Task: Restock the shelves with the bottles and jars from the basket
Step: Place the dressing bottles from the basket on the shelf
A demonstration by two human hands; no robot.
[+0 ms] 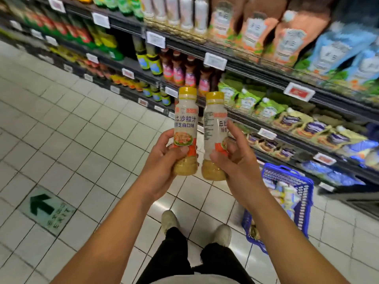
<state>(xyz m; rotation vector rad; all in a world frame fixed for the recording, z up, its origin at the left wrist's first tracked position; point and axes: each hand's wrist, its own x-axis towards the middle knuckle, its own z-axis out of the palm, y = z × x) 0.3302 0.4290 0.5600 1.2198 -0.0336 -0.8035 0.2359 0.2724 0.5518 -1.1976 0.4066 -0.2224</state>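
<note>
My left hand [164, 158] grips a salad dressing bottle [186, 119] with a yellow cap, held upright at chest height. Beside it, almost touching, a second identical dressing bottle [215, 128] stands upright in my right hand [235, 154], index finger raised along its label. Both bottles are in front of the shelves [246, 68] that run along the right. The blue basket [303, 203] sits on the floor by the shelf base, right of my right forearm, with several packaged items still inside.
Shelves hold rows of sauce bottles, white bottles on top and spouted pouches in orange, blue, green and purple, with price tags on the rails. A tiled aisle floor spreads left, bearing a green exit arrow sticker [44, 208]. My shoes [170, 220] stand below.
</note>
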